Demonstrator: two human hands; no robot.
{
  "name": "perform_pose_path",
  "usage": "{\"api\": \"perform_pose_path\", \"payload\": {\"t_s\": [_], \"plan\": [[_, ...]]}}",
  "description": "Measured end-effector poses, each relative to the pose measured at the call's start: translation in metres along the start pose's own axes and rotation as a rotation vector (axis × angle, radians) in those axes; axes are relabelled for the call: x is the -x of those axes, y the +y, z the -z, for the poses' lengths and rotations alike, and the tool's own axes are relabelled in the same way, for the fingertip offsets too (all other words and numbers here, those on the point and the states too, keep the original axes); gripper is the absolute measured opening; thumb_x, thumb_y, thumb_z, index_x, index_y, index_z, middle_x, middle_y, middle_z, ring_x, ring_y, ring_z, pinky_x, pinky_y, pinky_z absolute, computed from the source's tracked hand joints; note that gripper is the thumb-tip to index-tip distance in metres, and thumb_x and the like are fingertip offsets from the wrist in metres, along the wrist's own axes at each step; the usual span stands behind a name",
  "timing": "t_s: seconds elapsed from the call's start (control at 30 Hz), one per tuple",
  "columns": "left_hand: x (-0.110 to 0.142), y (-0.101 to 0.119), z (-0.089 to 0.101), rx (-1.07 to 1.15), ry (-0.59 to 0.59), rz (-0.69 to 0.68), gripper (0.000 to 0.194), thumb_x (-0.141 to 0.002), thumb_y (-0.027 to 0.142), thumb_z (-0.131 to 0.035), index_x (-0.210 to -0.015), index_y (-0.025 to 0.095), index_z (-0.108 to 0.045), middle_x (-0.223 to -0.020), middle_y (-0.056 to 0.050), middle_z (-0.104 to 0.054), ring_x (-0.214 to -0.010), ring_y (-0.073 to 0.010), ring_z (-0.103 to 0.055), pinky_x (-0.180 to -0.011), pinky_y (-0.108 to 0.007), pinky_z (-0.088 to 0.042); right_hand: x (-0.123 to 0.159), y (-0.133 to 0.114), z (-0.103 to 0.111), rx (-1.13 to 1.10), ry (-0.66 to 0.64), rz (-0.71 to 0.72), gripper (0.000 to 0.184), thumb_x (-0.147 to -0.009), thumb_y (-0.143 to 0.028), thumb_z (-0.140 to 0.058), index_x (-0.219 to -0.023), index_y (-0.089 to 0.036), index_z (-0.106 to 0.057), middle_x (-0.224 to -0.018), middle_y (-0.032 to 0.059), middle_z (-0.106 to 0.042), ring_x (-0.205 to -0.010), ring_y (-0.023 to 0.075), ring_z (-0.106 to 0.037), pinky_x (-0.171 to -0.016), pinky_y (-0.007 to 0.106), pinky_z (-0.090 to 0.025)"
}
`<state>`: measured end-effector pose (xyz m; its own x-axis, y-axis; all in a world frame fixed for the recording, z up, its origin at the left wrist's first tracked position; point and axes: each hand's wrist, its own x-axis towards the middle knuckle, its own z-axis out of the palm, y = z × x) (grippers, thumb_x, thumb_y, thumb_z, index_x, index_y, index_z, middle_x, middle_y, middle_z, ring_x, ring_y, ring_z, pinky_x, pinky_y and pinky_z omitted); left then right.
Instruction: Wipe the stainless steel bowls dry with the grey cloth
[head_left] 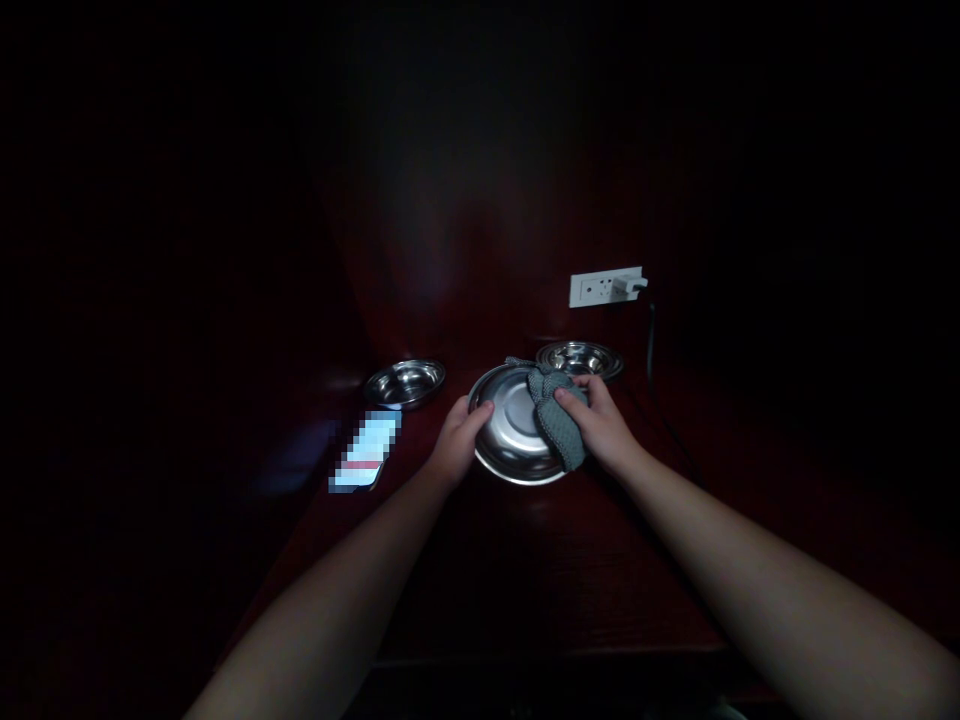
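A shiny metal bowl (517,410) is held up over the dark red table, its underside seemingly turned towards me. My left hand (459,438) grips its left rim, thumb lying on the metal. On the opposite side, my right hand (600,420) is closed round a grey-green knitted cloth (559,420). The cloth is draped over the bowl's right edge and pressed against it. Fingers of both hands are partly hidden behind the bowl and cloth.
Another metal bowl (405,383) stands at the back left, and more metal bowls, apparently stacked (581,358), are behind my right hand. A lit phone (367,450) lies on the left of the table (555,580). The wall socket (606,287) holds a plug with a cable.
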<state>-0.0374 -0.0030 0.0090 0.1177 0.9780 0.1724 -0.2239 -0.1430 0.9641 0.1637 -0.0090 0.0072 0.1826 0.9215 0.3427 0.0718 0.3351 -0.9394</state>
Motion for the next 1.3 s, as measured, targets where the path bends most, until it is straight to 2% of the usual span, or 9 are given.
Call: {"api": "perform_pose_path", "payload": {"t_s": [0.4,0.63,0.97,1.13,1.3], "plan": [[0.0,0.0026,0.0018,-0.036,-0.023,0.036,0.04,-0.07,0.042,-0.065,-0.099,0.014,-0.063,-0.091,-0.007,-0.067,-0.086,-0.0206,-0.06,-0.082,-0.033,-0.042,0.0014,-0.005,0.001,0.05,-0.062,0.0,0.039,-0.067,-0.052,-0.064,-0.088,-0.024,-0.047,-0.074,-0.0025,-0.056,-0.068,0.0176,-0.054,-0.062,0.031,-0.044],[0.0008,0.0042,0.0019,-0.048,-0.079,0.082,0.036,-0.072,0.044,-0.064,-0.092,0.014,-0.064,-0.09,-0.007,-0.068,-0.084,-0.0204,-0.061,-0.078,-0.032,-0.043,0.0009,-0.0042,0.0029,0.042,-0.127,-0.067,0.038,-0.067,-0.051,-0.065,-0.086,-0.024,-0.046,-0.075,-0.0029,-0.056,-0.067,0.016,-0.053,-0.06,0.029,-0.043],[0.0002,0.0001,0.0049,-0.052,-0.159,0.223,0.04,-0.07,0.048,-0.064,-0.09,0.013,-0.065,-0.084,-0.008,-0.069,-0.078,-0.0205,-0.063,-0.077,-0.033,-0.045,0.0002,0.0008,0.0048,0.067,-0.217,-0.176,0.038,-0.067,-0.053,-0.064,-0.083,-0.022,-0.05,-0.073,-0.0029,-0.057,-0.065,0.0144,-0.052,-0.061,0.029,-0.042],[0.0018,0.0008,0.0046,-0.047,-0.218,0.23,0.039,-0.071,0.047,-0.064,-0.089,0.013,-0.066,-0.087,-0.009,-0.069,-0.08,-0.0207,-0.063,-0.079,-0.033,-0.044,0.0009,-0.0009,0.0053,0.026,-0.247,-0.19,0.039,-0.066,-0.053,-0.066,-0.083,-0.021,-0.052,-0.07,-0.0031,-0.057,-0.062,0.0141,-0.052,-0.059,0.028,-0.041],[0.0037,0.0044,0.0005,-0.039,-0.203,0.233,0.034,-0.072,0.044,-0.065,-0.085,0.013,-0.065,-0.083,-0.007,-0.069,-0.076,-0.0187,-0.063,-0.075,-0.031,-0.044,0.0009,-0.003,0.006,-0.028,-0.256,-0.21,0.037,-0.065,-0.051,-0.068,-0.081,-0.021,-0.052,-0.068,-0.0031,-0.057,-0.06,0.0134,-0.053,-0.057,0.027,-0.041]]}}
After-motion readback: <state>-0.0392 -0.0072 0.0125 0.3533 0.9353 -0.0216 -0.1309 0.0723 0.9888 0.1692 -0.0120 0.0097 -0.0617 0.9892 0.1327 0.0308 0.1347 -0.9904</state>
